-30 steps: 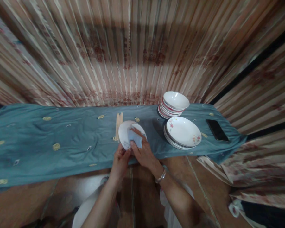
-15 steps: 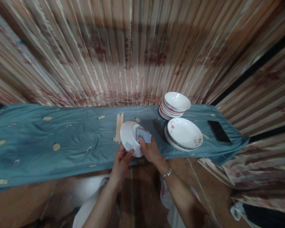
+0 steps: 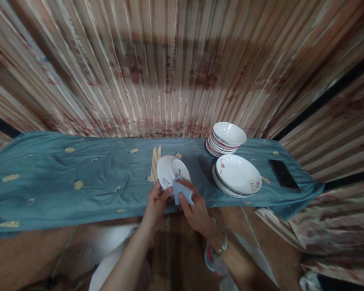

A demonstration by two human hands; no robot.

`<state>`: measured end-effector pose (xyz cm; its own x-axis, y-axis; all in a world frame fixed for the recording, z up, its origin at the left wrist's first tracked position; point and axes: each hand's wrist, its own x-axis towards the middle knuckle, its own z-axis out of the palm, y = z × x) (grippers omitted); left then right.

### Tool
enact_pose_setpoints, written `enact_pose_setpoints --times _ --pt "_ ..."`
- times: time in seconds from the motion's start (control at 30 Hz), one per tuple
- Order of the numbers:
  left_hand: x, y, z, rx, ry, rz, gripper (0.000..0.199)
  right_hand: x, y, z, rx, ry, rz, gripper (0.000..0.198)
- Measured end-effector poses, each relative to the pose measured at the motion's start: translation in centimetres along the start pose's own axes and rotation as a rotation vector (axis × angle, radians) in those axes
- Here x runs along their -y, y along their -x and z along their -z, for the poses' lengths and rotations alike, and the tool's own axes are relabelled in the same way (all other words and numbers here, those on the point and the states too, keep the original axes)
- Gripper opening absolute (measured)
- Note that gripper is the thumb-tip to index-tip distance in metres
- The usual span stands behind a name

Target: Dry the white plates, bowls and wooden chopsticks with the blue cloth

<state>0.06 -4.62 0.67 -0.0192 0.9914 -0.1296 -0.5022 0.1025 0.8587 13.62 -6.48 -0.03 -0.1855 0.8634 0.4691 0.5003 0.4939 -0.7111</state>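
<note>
A white bowl (image 3: 165,169) is tilted above the near part of the cloth, its underside and round foot ring facing me. My left hand (image 3: 157,198) grips its near-left rim, thumb on the outer wall beside a small printed pattern. In my right hand (image 3: 195,208) is a bunched pale blue cloth (image 3: 182,192), pressed against the near-right side of the bowl. The cloth and fingers hide that part of the bowl. Just behind and left of the bowl, several wooden chopsticks (image 3: 155,161) lie side by side.
Right of my hands stands a stack of flower-printed plates (image 3: 238,174), with a stack of white bowls (image 3: 229,134) behind it. A black phone (image 3: 283,174) lies farther right. The teal tablecloth (image 3: 54,182) covers the long table; a pleated curtain (image 3: 157,81) hangs behind.
My right hand has moved the cloth from the bowl's foot ring down toward its near edge. The bowl has turned slightly in my left hand. The view has shifted a little.
</note>
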Motion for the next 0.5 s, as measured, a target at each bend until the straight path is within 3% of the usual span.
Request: enact_pose_setpoints --times 0.27,0.37,0.5 --pt "0.3 0.5 -0.6 0.089 -0.191 -0.118 0.025 0.8 -0.9 0.4 0.13 0.165 0.2 0.065" --pt "0.5 0.9 -1.0 0.137 -0.219 -0.12 0.017 0.8 -1.8 0.8 0.11 0.221 0.213 0.064" --pt "0.5 1.3 -1.4 0.226 -0.218 -0.121 0.022 0.8 -3.1 1.2 0.034 0.238 0.178 0.055"
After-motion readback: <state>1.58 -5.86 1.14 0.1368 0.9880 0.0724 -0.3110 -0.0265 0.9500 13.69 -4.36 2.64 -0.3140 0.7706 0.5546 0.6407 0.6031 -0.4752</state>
